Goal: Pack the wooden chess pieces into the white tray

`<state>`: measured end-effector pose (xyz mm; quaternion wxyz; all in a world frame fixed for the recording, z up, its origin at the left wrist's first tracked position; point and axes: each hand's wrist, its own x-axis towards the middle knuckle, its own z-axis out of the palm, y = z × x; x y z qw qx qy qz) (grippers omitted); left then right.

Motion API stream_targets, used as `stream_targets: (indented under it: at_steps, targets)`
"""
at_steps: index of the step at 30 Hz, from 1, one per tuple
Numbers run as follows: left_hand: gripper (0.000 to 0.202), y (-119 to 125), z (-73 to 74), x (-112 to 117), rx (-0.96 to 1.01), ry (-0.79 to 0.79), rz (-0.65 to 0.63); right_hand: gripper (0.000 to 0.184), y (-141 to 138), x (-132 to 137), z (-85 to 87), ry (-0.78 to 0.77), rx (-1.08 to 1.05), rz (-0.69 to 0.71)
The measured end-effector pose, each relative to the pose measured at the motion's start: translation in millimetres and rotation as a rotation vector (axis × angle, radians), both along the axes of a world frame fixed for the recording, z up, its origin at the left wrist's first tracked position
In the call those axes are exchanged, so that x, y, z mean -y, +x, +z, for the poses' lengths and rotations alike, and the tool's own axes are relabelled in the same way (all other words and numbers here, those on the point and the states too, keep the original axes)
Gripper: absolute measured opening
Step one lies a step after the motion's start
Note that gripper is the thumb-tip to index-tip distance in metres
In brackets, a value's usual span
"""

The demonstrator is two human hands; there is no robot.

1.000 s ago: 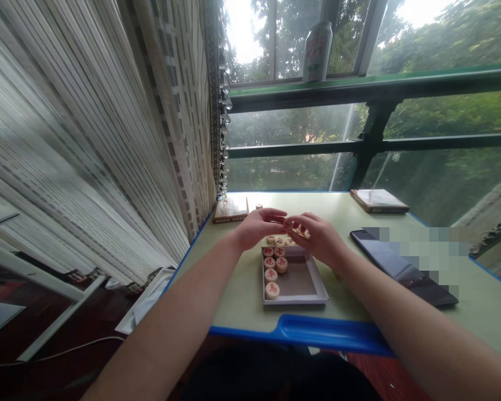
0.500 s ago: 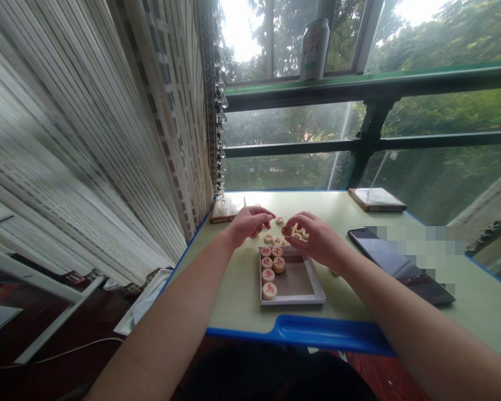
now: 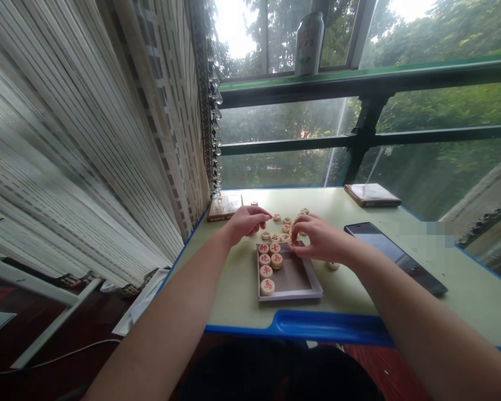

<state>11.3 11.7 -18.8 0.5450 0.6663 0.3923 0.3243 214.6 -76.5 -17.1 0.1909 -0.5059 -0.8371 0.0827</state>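
Observation:
My right hand (image 3: 315, 238) pinches a Chinese chess piece (image 3: 293, 244) with red marking over the far edge of a shallow box (image 3: 294, 278). Inside the box, red-marked pieces stand along the left side, among them a piece (image 3: 268, 287) in the near corner and a piece (image 3: 276, 260) in a second column. My left hand (image 3: 248, 223) hovers over the table left of the loose pieces, fingers loosely bent and apart, nothing visible in them. Beyond the box lie several loose pieces, including a red-marked one (image 3: 276, 216) close to the left fingertips and a dark-marked one (image 3: 265, 235).
A tablet or large phone (image 3: 394, 259) lies on the table's right side. Behind it rests a flat brown-edged box (image 3: 371, 195), and another flat box (image 3: 225, 207) sits at the far left. A can (image 3: 309, 44) stands on the window ledge. Curtains (image 3: 87, 111) hang at the left.
My right hand has brought its piece nearer and lower, from above the loose pieces to the box's far edge. My left hand has barely moved. The whole view has shifted slightly.

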Motion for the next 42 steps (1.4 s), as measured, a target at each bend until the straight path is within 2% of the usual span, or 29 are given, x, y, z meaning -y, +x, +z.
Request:
stream_targets:
  at_steps: [5,9,11,14,16,18,22,31,38,42]
  targets:
    - [0.016,-1,3.5,3,-0.013,-0.002,0.004,0.014,-5,8,7.2,-0.042,-0.003,0.048]
    - [0.016,-3,5.3,3,-0.083,0.048,-0.019,0.011,-8,7,4.8,-0.086,0.031,0.109]
    - [0.017,-3,5.0,3,-0.132,0.187,0.045,0.011,-9,5,0.5,-0.074,0.036,0.113]
    - [0.024,-3,4.3,4,-0.287,0.521,0.204,0.011,-10,1,-4.1,-0.049,0.028,0.116]
    - [0.030,-4,3.8,5,-0.432,0.685,0.223,0.011,-11,0,-4.8,-0.044,0.036,0.130]
    - [0.033,-5,2.8,6,-0.535,0.748,0.189,0.011,-12,0,-4.4,-0.029,0.049,0.133]
    - [0.029,-6,-2.0,7,-0.580,0.744,0.157,0.013,-13,0,-4.4,0.007,0.032,0.112]
    - [0.030,-6,-10.8,3,-0.594,0.753,0.163,0.018,-10,-10,-7.3,0.028,0.047,-0.031]
    - [0.025,-5,-11.6,4,-0.638,0.786,0.161,0.016,-13,0,-5.9,0.024,0.084,0.006]
    - [0.024,-5,-10.9,5,-0.671,0.806,0.148,0.015,-14,8,-2.7,-0.053,0.096,-0.017]
